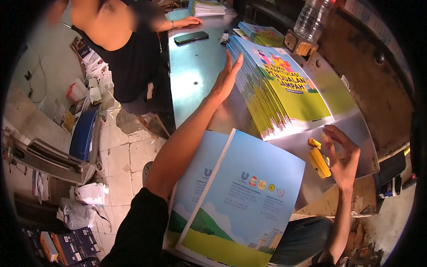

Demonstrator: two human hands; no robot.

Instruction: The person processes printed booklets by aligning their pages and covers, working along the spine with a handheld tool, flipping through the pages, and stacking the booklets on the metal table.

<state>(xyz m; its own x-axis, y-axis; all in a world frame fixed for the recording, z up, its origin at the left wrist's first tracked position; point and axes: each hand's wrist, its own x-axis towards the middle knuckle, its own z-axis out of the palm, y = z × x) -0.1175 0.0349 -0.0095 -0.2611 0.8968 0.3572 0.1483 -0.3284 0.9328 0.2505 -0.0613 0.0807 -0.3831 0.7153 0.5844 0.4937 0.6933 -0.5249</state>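
Note:
A thick stack of booklets, yellow-green and blue with "Buku Rekapitulasi Penjualan Sampah" on the cover, lies on the metal table. My left hand is open, fingers stretched, along the stack's left side. Close to the stack's lower right corner is my right hand, with fingers bent and apart and nothing visible in it. Just left of that hand lies a yellow tool, which looks like a stapler. Blue printed sheets or covers with logos and green hills rest over my lap, touched by neither hand.
Behind the stack are more booklets and a clear plastic bottle on a wooden block. A dark phone lies on the metal table. Another person stands at the left, one hand on the table. Papers and boxes sit on the floor.

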